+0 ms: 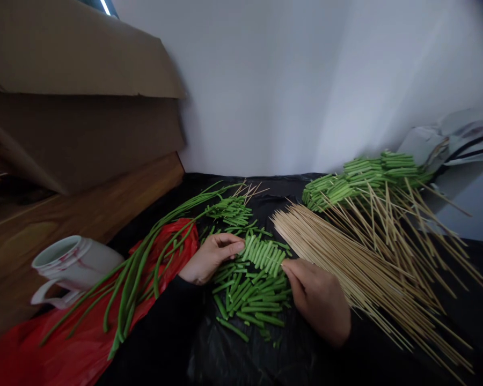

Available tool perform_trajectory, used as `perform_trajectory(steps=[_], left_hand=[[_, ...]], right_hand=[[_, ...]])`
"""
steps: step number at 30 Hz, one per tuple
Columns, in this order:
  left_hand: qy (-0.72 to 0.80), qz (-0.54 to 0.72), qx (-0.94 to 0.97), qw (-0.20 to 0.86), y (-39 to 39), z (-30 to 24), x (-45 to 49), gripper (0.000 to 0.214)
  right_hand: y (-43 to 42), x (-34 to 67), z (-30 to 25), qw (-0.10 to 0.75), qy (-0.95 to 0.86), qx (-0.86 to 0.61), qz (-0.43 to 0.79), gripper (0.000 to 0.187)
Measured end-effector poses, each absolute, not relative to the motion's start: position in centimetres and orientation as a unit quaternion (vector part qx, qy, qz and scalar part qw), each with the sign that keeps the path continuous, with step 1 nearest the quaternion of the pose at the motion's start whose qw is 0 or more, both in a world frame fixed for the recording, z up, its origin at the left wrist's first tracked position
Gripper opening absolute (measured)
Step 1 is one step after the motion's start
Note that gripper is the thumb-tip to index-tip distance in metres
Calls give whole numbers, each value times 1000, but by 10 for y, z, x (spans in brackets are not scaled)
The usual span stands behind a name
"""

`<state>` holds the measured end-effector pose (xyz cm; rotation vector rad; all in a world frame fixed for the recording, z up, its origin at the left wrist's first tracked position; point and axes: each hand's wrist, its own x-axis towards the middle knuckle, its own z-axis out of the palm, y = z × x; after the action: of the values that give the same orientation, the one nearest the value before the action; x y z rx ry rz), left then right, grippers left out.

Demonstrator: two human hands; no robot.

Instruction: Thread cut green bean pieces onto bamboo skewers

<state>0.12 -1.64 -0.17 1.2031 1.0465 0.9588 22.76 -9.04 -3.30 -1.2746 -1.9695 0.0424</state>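
A row of short green stalk pieces, which look like cut garlic scapes, is lined up side by side on a thin skewer. At the row's left end, my left hand is closed, pinching between thumb and fingers. My right hand pinches at the right end, where the skewer passes through the last pieces. Beneath and in front of both hands lies a loose heap of cut pieces. Behind them sits a small stack of finished-looking skewered rows. Long uncut stalks stretch along the left.
Bare bamboo skewers lie in a thick bundle at right, below piled skewered stalks. A red plastic bag and white mug are at left, near a cardboard box. Black plastic sheeting covers the surface.
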Motion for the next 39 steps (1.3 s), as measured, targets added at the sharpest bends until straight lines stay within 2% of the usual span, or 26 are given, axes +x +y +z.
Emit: perform_trajectory(steps=[8, 15, 19, 24, 28, 39], left_hand=[[445, 367, 597, 557, -16, 5, -4, 20], [415, 342, 624, 567, -19, 11, 1, 23], [383, 353, 636, 569, -20, 12, 0, 24], [381, 411, 583, 589, -18, 11, -5, 24], [394, 498, 475, 609, -12, 9, -10, 26], [467, 654, 353, 478, 15, 7, -32, 35]], right_hand=[[-88, 235, -30, 382, -770, -509, -52, 23], [-85, 240, -29, 365, -780, -497, -108, 19], [-84, 239, -23, 384, -777, -484, -122, 19], [-89, 234, -14, 422, -718, -520, -190, 32], [-91, 233, -12, 437, -714, -511, -195, 36], [-89, 234, -10, 434, -753, -471, -150, 37]])
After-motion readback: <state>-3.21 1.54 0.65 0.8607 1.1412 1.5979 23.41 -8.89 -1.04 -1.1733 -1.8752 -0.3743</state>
